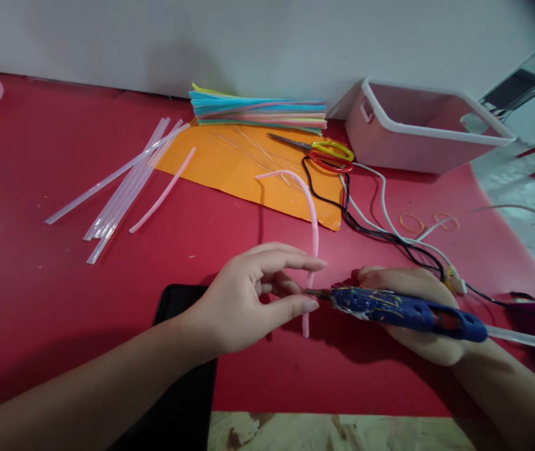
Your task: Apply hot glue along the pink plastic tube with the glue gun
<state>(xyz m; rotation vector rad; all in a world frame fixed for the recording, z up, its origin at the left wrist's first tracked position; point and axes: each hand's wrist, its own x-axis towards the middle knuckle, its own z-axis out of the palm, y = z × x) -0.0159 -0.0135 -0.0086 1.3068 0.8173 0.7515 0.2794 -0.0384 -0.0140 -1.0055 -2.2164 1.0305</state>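
Observation:
My left hand (253,294) pinches a pale pink pipe cleaner (313,219) between thumb and fingers; it stands upright and curves over to the left at its top. My right hand (413,313) grips a blue hot glue gun (403,310) lying sideways, with its nozzle tip touching the pipe cleaner near my left thumb. A clear glue stick (525,339) juts from the gun's back. Both hands hover just above the red table (61,294).
Several clear glue sticks (121,181) lie at the left. Orange paper (244,166), a stack of coloured pipe cleaners (258,109), scissors (324,151), a white bin (418,128), cables (380,219), rubber bands (411,222) and a black phone (183,363) are around.

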